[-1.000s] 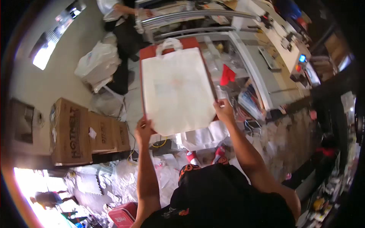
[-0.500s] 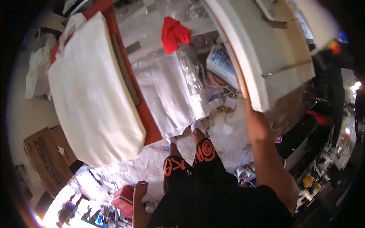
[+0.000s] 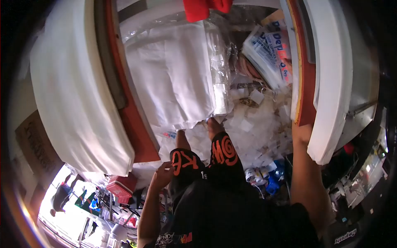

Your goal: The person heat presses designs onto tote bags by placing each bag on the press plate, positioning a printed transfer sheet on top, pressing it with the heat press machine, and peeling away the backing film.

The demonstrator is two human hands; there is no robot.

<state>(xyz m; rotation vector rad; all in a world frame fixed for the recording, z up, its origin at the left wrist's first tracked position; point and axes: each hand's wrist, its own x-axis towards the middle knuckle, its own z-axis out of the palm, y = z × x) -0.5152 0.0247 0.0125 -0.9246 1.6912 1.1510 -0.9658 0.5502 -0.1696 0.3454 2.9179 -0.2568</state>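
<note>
My right hand (image 3: 302, 131) is at the lower end of a reddish-brown board (image 3: 306, 95) on the right. Its fingers are hidden behind the board, so their grip cannot be seen. Along that board's outer side stands a thick white slab-like piece (image 3: 336, 91). My left hand (image 3: 163, 175) hangs beside my thigh, fingers loosely apart and holding nothing. On the left, a white cloth-like piece (image 3: 78, 91) lies over another reddish-brown board (image 3: 138, 142). Between the two boards, below, is folded white fabric (image 3: 169, 74) by clear plastic.
A red cloth (image 3: 198, 10) is at the top. Printed plastic packs (image 3: 269, 53) lie beside the fabric. Scraps of white paper (image 3: 260, 128) cover the floor. A red cooler-like box (image 3: 121, 187) and a cardboard box (image 3: 39, 140) stand left. Another person (image 3: 62, 198) is at the lower left.
The view has shifted toward the right-hand board, which now stands more upright in view. My right hand stays at its lower end. My left hand has risen slightly toward my thigh.
</note>
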